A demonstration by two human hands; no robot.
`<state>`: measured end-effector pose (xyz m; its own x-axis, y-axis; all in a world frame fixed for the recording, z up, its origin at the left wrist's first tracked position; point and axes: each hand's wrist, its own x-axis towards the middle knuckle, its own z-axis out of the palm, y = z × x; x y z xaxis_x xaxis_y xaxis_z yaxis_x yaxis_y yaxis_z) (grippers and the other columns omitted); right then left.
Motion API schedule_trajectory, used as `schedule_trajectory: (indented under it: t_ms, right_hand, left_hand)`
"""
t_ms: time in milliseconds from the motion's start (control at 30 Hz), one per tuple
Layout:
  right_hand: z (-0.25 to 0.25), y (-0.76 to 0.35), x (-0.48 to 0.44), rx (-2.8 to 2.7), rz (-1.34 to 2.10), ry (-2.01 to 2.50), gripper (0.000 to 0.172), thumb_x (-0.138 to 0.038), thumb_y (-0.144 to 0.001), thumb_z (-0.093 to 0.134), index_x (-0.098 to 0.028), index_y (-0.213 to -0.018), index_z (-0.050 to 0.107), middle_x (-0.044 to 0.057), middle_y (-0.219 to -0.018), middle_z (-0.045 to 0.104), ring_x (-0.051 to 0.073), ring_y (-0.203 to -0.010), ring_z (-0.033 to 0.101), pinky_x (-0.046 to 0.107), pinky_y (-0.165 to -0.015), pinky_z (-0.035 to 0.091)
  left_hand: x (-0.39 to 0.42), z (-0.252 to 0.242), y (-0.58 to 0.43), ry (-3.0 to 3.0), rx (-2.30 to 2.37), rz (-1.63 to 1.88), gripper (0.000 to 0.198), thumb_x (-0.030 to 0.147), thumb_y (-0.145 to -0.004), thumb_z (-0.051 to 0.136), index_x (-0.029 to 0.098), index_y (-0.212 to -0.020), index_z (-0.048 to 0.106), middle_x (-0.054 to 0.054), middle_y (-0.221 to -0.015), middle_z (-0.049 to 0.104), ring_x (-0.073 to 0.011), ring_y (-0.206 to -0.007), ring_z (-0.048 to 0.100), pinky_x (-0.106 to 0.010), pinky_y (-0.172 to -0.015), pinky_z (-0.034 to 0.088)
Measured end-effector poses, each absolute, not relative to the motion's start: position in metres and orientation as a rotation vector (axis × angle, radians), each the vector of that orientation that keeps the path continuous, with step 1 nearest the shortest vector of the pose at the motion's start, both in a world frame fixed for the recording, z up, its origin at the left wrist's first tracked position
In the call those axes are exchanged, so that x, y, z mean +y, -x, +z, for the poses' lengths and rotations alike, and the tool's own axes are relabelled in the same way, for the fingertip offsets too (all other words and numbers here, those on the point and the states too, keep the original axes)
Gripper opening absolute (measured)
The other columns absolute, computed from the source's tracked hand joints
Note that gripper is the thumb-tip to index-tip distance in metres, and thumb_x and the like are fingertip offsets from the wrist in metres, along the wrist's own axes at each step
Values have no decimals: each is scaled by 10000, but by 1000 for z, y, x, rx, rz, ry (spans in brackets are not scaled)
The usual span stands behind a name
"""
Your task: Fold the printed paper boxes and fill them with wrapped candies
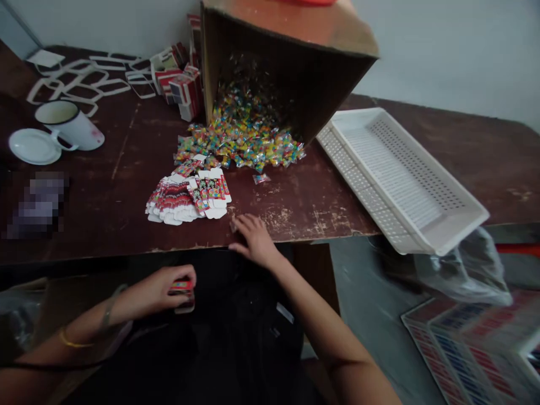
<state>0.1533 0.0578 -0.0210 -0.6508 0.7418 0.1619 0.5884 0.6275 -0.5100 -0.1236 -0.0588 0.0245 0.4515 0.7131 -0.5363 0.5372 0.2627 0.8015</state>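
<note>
My left hand is closed around a small printed candy box, red and colourful, held low in front of the table edge. Its far side is hidden by my fingers. My right hand rests at the table's front edge with fingers stretched and the thumb apart. A small blurred spot shows at its fingertips, too unclear to name. Just beyond lies a fanned stack of flat printed cartons, red with white flaps. Behind it, small clear packets of colourful candy spill out of a tipped cardboard box.
A white perforated plastic basket overhangs the table on the right. At left stand an enamel mug and its lid. Bundled red-and-white cartons lean by the cardboard box. Striped crates sit below, right.
</note>
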Motion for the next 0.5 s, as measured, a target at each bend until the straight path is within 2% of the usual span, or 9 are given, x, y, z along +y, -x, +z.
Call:
schedule_trajectory:
  t_ms: [33, 100, 167, 233, 300, 367, 500]
  right_hand:
    - [-29, -158, 55, -2539, 595, 1013, 604, -424, -848, 667, -196, -1383, 503, 158, -1403, 505, 340, -1332, 379, 548, -1089, 307]
    - [-40, -165, 41, -2460, 667, 993, 403, -312, -927, 563, -220, -1319, 551, 126, -1320, 589, 296, -1284, 459, 501, -1064, 352]
    - [-36, -168, 23, -2175, 830, 1119, 296, -230, -975, 452, -228, -1244, 577, 99, -1147, 680, 234, -1106, 596, 413, -953, 454]
    - [-19, -165, 11, -1899, 1062, 1189, 233, -262, -973, 474, -217, -1179, 574, 65, -985, 708, 190, -910, 656, 331, -825, 504]
    - [6, -157, 10, -1821, 1301, 1123, 191, -315, -935, 562, -212, -1091, 600, 32, -919, 701, 163, -828, 657, 283, -773, 507]
    - [30, -151, 18, -1874, 1397, 1041, 141, -316, -913, 596, -207, -989, 642, 19, -907, 696, 154, -828, 647, 270, -782, 496]
    - [57, -154, 46, -1999, 1210, 1111, 113, -232, -929, 557, -190, -936, 661, 29, -907, 681, 152, -841, 623, 273, -801, 471]
  left_hand:
    - [-57, 27, 133, -1436, 1245, 117, 111, 273, -743, 651, 203, -808, 596, 38, -713, 634, -150, -651, 539, -218, -595, 379]
    - [-52, 30, 149, -1441, 1344, 109, 131, 302, -731, 676, 201, -751, 594, 49, -655, 606, -149, -624, 527, -217, -572, 359]
    - [-46, 32, 154, -1340, 1450, 282, 183, 344, -728, 707, 198, -759, 600, 45, -686, 602, -156, -649, 552, -223, -590, 384]
    - [-37, 32, 145, -1134, 1496, 550, 240, 382, -741, 724, 197, -823, 595, 37, -753, 614, -161, -687, 584, -235, -627, 429]
    - [-29, 31, 124, -902, 1391, 749, 265, 380, -754, 731, 191, -879, 593, 14, -812, 642, -172, -735, 617, -262, -681, 476]
    - [-23, 29, 99, -730, 1217, 845, 268, 351, -777, 722, 182, -953, 613, -27, -902, 676, -190, -802, 647, -296, -744, 506]
    - [-25, 24, 64, -725, 1080, 828, 351, 296, -792, 720, 175, -1111, 641, -66, -1026, 702, -178, -815, 661, -279, -736, 524]
